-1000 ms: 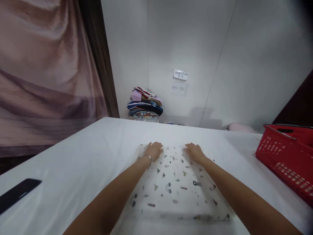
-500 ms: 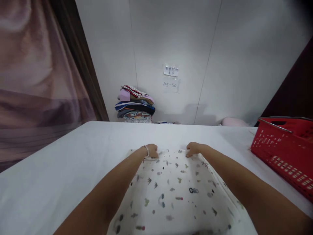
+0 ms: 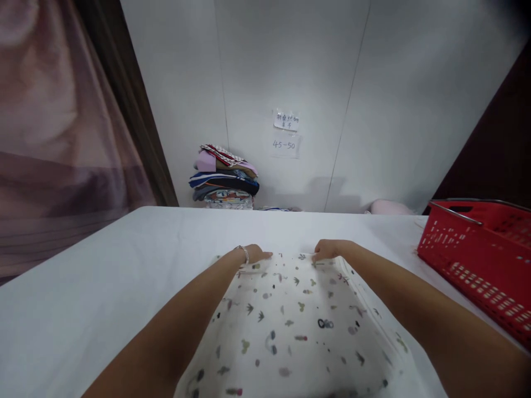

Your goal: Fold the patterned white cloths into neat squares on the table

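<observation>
A white cloth (image 3: 290,320) with small printed plants and shapes lies on the white table (image 3: 91,276), reaching from the bottom of the view toward the middle. My left hand (image 3: 256,254), with a bracelet at the wrist, is at the cloth's far edge on the left, its fingers closed on the fabric. At the same far edge on the right, my right hand (image 3: 326,250) grips the cloth with curled fingers. Between the two hands runs a short stretch of that edge. The cloth's near end passes out of view.
On the right of the table stands a red plastic basket (image 3: 477,260) with a metal handle. A stack of folded fabrics (image 3: 226,177) rises behind the table's far edge, and a pink item (image 3: 390,207) shows farther right. Paper signs (image 3: 286,132) hang on the wall; a curtain (image 3: 62,138) covers the left.
My hands stay at the cloth's far edge, with small finger shifts; the left index finger now points along the edge. The whole scene has slid slightly left in view.
</observation>
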